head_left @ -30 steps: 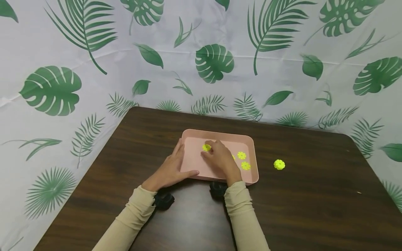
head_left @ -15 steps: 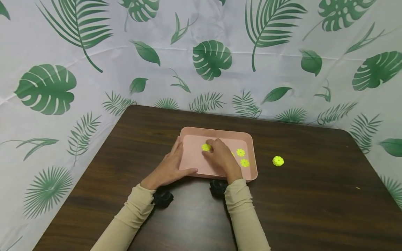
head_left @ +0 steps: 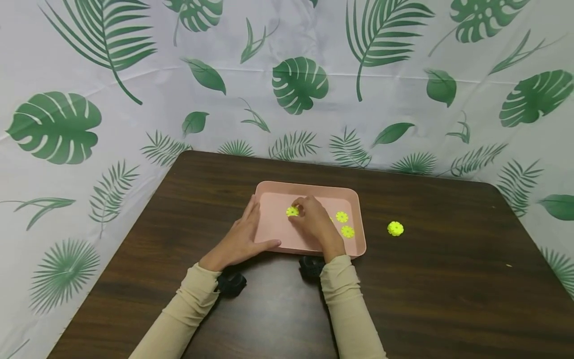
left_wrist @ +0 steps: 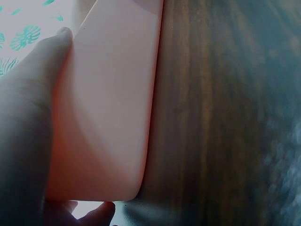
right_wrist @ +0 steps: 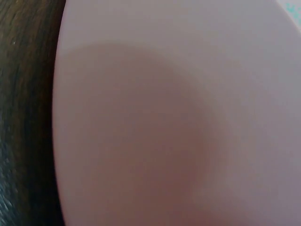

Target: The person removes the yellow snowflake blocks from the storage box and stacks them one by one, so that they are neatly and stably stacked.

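A pink tray [head_left: 273,230] lies on the dark table, and my left hand [head_left: 239,242] rests against its left side. The fingers run straight along that side and the thumb [left_wrist: 51,59] lies along the front rim, close up in the left wrist view. Over the tray, my right hand [head_left: 315,223] pinches a yellow flower-shaped disc [head_left: 292,212] between thumb and forefinger, at or just above the tray floor. More such yellow discs [head_left: 347,232] lie flat in the tray's right part, one partly hidden by the right hand. The right wrist view shows only the tray's wall [right_wrist: 141,117], without fingers.
A small pile of yellow discs [head_left: 395,229] sits on the table [head_left: 448,269] to the right of the tray. Behind the table hangs a white cloth [head_left: 251,45] with green leaves. A tiny pale speck [head_left: 508,265] is at the right.
The head view has shifted slightly, so everything stands a little further left and higher. Both hands keep nearly the same place at the tray; the right fingers have moved only slightly around the disc.
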Motion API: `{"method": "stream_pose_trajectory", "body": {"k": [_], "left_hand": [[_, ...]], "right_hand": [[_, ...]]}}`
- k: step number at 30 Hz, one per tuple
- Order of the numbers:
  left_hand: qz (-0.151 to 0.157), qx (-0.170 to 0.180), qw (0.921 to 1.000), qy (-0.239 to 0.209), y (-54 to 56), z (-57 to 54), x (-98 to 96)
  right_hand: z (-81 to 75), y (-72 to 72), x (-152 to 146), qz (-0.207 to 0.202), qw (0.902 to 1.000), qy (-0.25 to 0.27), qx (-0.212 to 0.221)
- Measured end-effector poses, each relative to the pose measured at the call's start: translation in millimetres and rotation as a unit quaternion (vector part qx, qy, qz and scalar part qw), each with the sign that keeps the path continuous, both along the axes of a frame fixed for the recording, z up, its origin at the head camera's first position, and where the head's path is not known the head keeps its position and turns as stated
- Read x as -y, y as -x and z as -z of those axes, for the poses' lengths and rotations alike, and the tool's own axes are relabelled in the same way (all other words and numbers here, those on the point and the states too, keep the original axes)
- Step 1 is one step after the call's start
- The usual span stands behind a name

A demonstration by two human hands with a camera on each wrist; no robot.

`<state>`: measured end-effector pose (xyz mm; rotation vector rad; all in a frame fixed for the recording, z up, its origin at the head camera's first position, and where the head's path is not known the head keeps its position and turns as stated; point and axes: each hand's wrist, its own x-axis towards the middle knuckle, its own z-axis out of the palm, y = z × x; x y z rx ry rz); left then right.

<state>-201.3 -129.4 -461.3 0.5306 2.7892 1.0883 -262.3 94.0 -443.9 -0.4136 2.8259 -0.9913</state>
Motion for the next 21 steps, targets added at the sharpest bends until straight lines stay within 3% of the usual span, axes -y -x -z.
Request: {"method": "stream_pose_trajectory", "body": {"k": [21], "left_hand": [[0.002, 0.002, 1.0, -0.001, -0.1, 1.7, 1.0]], "right_hand": [[1.7, 1.5, -2.0, -0.008, 0.9996, -0.017, -0.023]]}}
